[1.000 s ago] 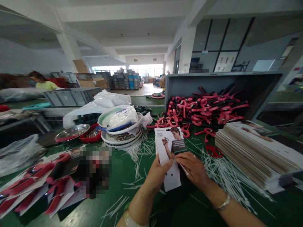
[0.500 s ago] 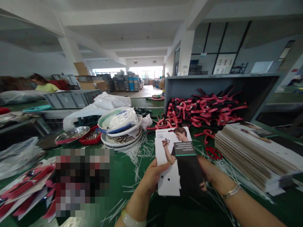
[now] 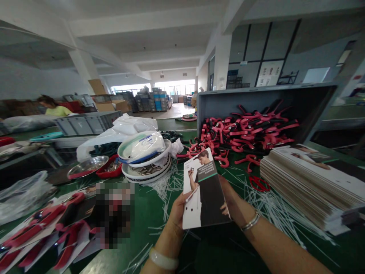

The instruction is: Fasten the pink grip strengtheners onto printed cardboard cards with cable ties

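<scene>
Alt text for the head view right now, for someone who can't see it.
Two bare hands, left and right, hold a printed card above a green table strewn with white ties. Behind it, pink-and-black hand grips spill from a grey crate; a thick stack of cards lies to the right, carded grips to the left.

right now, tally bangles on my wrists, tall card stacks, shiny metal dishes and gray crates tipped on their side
bangles: 2, a pale bangle on the left wrist and a silver bangle on the right
tall card stack: 1
shiny metal dish: 1
tipped gray crate: 1
total: 5
</scene>
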The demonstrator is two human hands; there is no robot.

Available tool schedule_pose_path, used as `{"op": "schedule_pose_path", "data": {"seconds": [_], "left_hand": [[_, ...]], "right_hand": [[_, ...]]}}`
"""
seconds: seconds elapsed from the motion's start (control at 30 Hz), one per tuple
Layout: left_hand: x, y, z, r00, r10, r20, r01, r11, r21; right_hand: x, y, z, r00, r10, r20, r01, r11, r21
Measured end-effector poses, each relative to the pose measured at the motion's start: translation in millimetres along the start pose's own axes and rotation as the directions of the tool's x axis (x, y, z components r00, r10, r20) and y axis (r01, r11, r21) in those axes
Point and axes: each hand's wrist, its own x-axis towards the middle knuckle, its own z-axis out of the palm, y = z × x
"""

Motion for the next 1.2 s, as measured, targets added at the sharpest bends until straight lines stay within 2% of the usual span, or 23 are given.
{"op": "schedule_pose_path", "data": {"seconds": [0.07,0.13,0.17,0.23,0.33,0.4,0.47,0.57,0.73,0.93,1.07,1.2], "left_hand": [[1,-1,-5.3,1.000,-0.030,0.007,0.031,0.998,-0.057],[0,-1,-8.1,0.998,-0.032,0.050,0.038,0.991,-0.127],[-2,0,-8.6,0.998,-0.015,0.068,0.026,0.986,-0.162],[-4,3,-9.4,0.997,0.021,0.073,-0.003,0.974,-0.228],[-6,4,-13.9,0.998,0.007,0.058,0.011,0.952,-0.305],[-3,4,-19.6,0.999,-0.009,0.037,0.021,0.940,-0.341],[0,2,-25.8,1.000,0.002,0.000,-0.002,0.932,-0.363],[3,0,-32.7,0.999,0.026,-0.036,-0.038,0.927,-0.374],[1,-2,-35.9,0.999,0.010,-0.041,-0.024,0.934,-0.356],[0,-3,-34.2,0.996,0.059,-0.060,-0.074,0.952,-0.297],[0,-3,-31.8,0.999,0.029,-0.022,-0.035,0.938,-0.345],[-2,-2,-26.3,1.000,-0.006,0.020,0.012,0.937,-0.350]], "right_hand": [[4,1,4,1.000,-0.009,-0.015,0.008,0.999,-0.046],[3,-1,5,0.997,-0.079,-0.018,0.073,0.969,-0.237],[1,-4,5,0.992,-0.127,0.011,0.122,0.918,-0.376],[-4,-11,7,0.971,-0.196,0.135,0.237,0.733,-0.637],[-12,-26,14,0.927,-0.212,0.308,0.373,0.466,-0.802],[-16,-33,18,0.908,-0.220,0.356,0.414,0.349,-0.840],[-17,-37,20,0.895,-0.217,0.390,0.440,0.286,-0.851],[-17,-38,19,0.877,-0.211,0.432,0.476,0.250,-0.844],[-16,-36,16,0.856,-0.252,0.451,0.503,0.207,-0.839],[-18,-35,19,0.862,-0.259,0.435,0.494,0.249,-0.833],[-21,-33,19,0.849,-0.272,0.453,0.521,0.292,-0.802],[-19,-32,17,0.836,-0.285,0.469,0.542,0.290,-0.789]]}}
